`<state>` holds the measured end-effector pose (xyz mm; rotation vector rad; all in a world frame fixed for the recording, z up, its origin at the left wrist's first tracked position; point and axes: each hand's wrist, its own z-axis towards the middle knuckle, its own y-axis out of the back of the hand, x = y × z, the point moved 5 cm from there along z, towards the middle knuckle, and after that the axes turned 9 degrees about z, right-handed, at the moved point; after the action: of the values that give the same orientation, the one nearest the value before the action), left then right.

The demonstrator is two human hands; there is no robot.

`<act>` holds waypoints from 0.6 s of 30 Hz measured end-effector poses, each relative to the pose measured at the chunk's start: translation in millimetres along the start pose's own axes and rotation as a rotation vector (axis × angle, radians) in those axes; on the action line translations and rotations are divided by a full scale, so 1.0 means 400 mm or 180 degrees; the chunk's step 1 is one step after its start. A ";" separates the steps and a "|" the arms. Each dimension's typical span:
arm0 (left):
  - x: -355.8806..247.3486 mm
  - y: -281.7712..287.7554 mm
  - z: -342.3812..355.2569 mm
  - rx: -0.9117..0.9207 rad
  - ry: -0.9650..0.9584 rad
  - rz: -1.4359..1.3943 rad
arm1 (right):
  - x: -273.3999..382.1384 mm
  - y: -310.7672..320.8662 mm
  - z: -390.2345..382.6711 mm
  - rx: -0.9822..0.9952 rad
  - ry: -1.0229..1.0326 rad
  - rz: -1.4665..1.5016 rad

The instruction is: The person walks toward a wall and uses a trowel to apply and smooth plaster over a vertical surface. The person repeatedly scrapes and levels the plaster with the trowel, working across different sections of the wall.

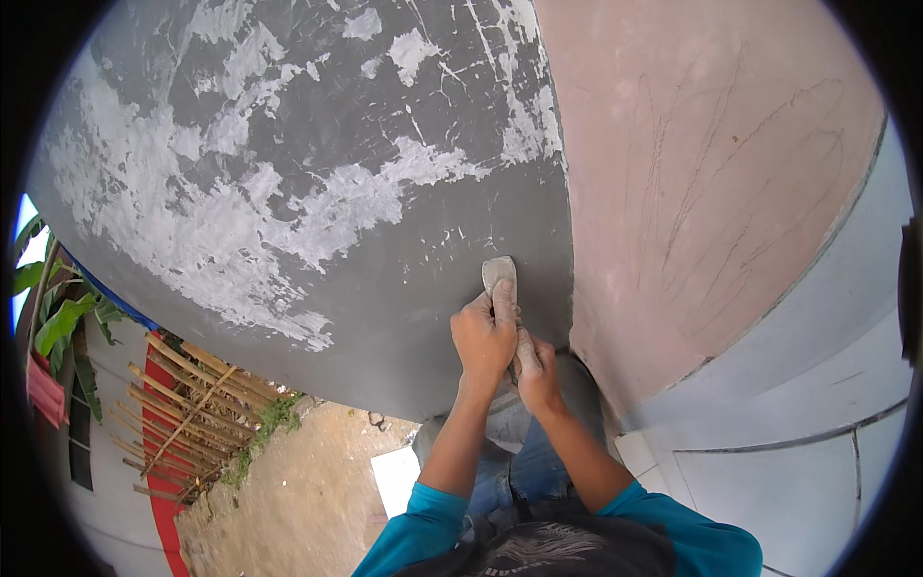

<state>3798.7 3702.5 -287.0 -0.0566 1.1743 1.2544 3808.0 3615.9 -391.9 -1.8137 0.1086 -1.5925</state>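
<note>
A small cement-caked trowel [499, 272] lies flat against a grey, freshly plastered wall [317, 192] with white patches. My left hand [484, 337] presses its fingers onto the blade. My right hand [536, 370] grips the trowel's handle just below and to the right. Both hands work close to the wall's corner edge, where the grey face meets a pinkish plaster face [711, 173].
White tiled floor [769, 462] runs at the lower right. Below left are sandy ground [298, 490], a bamboo fence [187, 413] and green leaves [62, 317]. My knees in jeans [524, 462] are under my arms.
</note>
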 end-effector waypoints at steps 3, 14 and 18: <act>-0.007 -0.003 0.037 0.0069 0.0025 0.0048 | 0.048 -0.017 0.036 0.0249 0.0498 0.0201; -0.032 0.016 0.024 0.0141 0.0274 0.0056 | 0.069 -0.031 0.011 0.0188 0.0284 -0.0074; -0.076 0.037 0.104 -0.0079 -0.0033 -0.0093 | 0.132 -0.049 0.075 0.0423 0.0337 0.0258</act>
<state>3819.1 3712.2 -238.4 -0.0854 1.1453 1.2423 3839.9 3617.6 -336.8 -1.6045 0.1205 -1.5998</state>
